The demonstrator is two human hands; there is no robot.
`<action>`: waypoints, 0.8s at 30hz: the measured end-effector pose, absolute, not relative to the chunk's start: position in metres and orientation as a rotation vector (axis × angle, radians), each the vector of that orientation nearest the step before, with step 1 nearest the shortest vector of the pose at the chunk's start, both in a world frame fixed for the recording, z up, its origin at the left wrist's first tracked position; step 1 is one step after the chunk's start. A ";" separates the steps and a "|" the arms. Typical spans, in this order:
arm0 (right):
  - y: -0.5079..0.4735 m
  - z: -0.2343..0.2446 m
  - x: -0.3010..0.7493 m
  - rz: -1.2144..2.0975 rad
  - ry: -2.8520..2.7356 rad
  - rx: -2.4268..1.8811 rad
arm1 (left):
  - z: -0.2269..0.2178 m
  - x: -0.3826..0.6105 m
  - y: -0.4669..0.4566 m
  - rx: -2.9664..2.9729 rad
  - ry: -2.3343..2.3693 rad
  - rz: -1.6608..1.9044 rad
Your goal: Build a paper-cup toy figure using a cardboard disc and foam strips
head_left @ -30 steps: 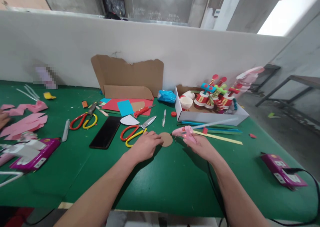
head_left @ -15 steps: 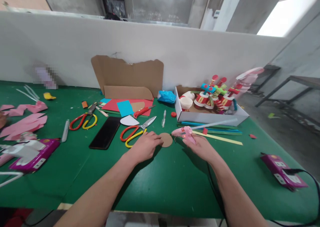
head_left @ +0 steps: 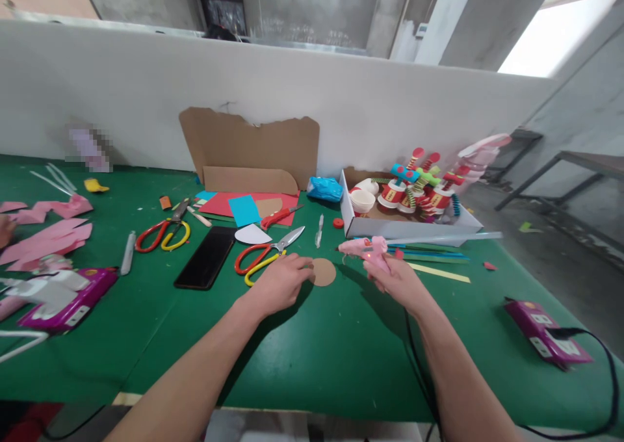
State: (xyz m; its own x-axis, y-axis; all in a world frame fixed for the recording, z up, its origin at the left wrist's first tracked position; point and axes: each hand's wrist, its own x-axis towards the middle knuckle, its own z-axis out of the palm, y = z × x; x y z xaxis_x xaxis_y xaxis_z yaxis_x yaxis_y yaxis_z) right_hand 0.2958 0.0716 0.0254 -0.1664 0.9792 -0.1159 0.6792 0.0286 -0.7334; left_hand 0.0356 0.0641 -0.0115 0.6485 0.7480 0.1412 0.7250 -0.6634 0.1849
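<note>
My right hand [head_left: 397,281] grips a pink hot glue gun [head_left: 363,249], lifted off the green table, nozzle pointing left with a clear glue stick jutting out to the right. My left hand [head_left: 277,282] rests on the table, fingers curled, its fingertips touching the left edge of a brown cardboard disc [head_left: 323,272] that lies flat. The gun's nozzle hangs a little above and to the right of the disc. Red and yellow scissors [head_left: 266,254] lie just beyond my left hand.
A black phone [head_left: 205,257], a second pair of scissors [head_left: 162,234], coloured paper sheets [head_left: 244,208] and a cardboard sheet [head_left: 251,144] lie behind. A white box [head_left: 409,225] holds paper cups and craft figures. Purple power strips sit at right [head_left: 546,332] and left [head_left: 68,299]. Pink paper scraps [head_left: 43,237] lie far left.
My right hand has raised the glue gun off the table and levelled it, shifting slightly right. My left hand stays at the disc.
</note>
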 end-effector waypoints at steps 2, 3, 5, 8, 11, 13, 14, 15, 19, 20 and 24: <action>0.072 0.026 0.290 0.909 -1.918 -1.657 | -0.008 0.034 0.062 2.769 1.219 0.299; 0.073 0.026 0.286 0.881 -1.959 -1.638 | -0.007 0.034 0.061 2.779 1.199 0.279; 0.074 0.024 0.278 0.808 -2.060 -1.602 | -0.005 0.036 0.059 2.798 1.156 0.218; 0.075 0.021 0.268 0.716 -2.156 -1.614 | -0.002 0.042 0.055 2.816 1.148 0.111; 0.075 0.021 0.263 0.709 -2.182 -1.642 | 0.000 0.048 0.051 2.809 1.201 0.030; 0.075 0.020 0.261 0.711 -2.186 -1.643 | 0.000 0.051 0.047 2.792 1.246 -0.018; 0.075 0.020 0.261 0.710 -2.185 -1.644 | 0.000 0.052 0.046 2.784 1.263 -0.039; 0.075 0.020 0.261 0.708 -2.184 -1.647 | 0.000 0.053 0.045 2.779 1.274 -0.056; 0.076 0.018 0.259 0.706 -2.180 -1.633 | -0.001 0.053 0.044 2.781 1.279 -0.070; 0.077 0.017 0.259 0.702 -2.180 -1.626 | -0.001 0.053 0.044 2.785 1.279 -0.067; 0.078 0.015 0.259 0.682 -2.188 -1.641 | -0.002 0.053 0.045 2.800 1.275 -0.047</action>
